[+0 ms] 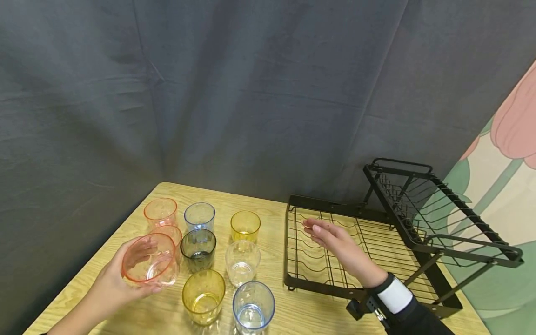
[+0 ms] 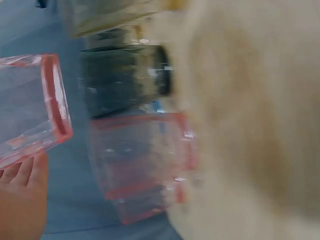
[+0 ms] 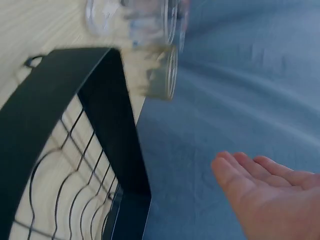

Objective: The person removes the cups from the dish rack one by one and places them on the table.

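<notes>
My left hand grips a clear tumbler with a red rim, thumb on the near side and fingers behind it. In the left wrist view this red-rimmed tumbler shows sideways, apart from the blurred cups on the table. Just beyond it in the head view stand another red-rimmed tumbler, partly hidden, and a third red one. My right hand hovers over the left part of a black dish rack, its fingers extended and holding nothing. The right wrist view shows the right hand with fingers loosely straight.
Beside the held tumbler stand a grey tumbler, two yellow ones, two blue-rimmed ones and a clear one. The rack's raised upper tier rises at the right. A grey curtain hangs behind the wooden table.
</notes>
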{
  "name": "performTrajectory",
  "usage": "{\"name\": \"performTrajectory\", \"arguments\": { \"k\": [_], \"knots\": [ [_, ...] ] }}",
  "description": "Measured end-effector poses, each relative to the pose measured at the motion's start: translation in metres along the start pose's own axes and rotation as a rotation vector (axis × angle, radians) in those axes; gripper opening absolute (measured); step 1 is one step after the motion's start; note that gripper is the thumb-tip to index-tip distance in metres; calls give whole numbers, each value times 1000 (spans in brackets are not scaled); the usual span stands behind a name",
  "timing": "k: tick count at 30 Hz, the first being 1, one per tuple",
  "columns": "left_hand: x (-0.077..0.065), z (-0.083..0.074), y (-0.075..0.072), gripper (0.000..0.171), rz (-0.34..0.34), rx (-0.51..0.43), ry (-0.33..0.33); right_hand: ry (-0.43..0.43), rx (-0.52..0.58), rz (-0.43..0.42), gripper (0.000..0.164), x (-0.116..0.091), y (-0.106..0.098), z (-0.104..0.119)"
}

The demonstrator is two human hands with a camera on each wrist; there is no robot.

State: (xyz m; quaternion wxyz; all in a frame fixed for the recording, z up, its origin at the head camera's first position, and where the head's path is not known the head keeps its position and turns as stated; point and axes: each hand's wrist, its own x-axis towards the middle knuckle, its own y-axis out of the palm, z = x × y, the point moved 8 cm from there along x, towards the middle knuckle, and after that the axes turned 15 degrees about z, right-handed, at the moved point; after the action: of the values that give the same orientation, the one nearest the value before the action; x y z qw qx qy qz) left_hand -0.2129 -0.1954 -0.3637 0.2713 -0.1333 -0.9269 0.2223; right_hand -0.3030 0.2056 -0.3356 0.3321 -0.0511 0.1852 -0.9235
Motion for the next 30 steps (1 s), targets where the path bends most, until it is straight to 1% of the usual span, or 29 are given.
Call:
{"name": "performTrajectory", "arguments": {
  "k": [3,7,10,12,13,15,17,19,22,25,27,30],
  "knots": [
    [-10,18,8,89,26,-99,-62,39,-96,-47,51,-1,-9,-5],
    [-20,43,20,85,44,-148,-238,71,-242,-99,59,3,-16,-10],
    [-26,60,25,88,59,-91,-414,88,-396,-127,68,7,-18,-11],
    [-28,68,27,92,89,-19,-515,108,-506,-150,72,10,-20,-10],
    [-29,71,28,94,106,16,-556,117,-547,-159,74,11,-21,-9],
    [-29,76,30,98,139,81,-602,130,-610,-174,79,14,-23,-9],
    [-28,79,31,101,156,123,-615,134,-640,-176,82,17,-25,-8],
    [-27,82,33,100,157,127,-605,136,-645,-174,85,20,-28,-9],
    [-25,83,33,97,142,147,-565,154,-647,-173,87,22,-33,-11],
    [-24,81,32,98,129,202,-526,168,-647,-183,88,24,-38,-13],
    [-23,79,32,100,132,233,-499,176,-649,-189,89,26,-41,-13],
    [-22,75,32,105,155,233,-461,191,-657,-187,90,30,-47,-16]
  ]
}}
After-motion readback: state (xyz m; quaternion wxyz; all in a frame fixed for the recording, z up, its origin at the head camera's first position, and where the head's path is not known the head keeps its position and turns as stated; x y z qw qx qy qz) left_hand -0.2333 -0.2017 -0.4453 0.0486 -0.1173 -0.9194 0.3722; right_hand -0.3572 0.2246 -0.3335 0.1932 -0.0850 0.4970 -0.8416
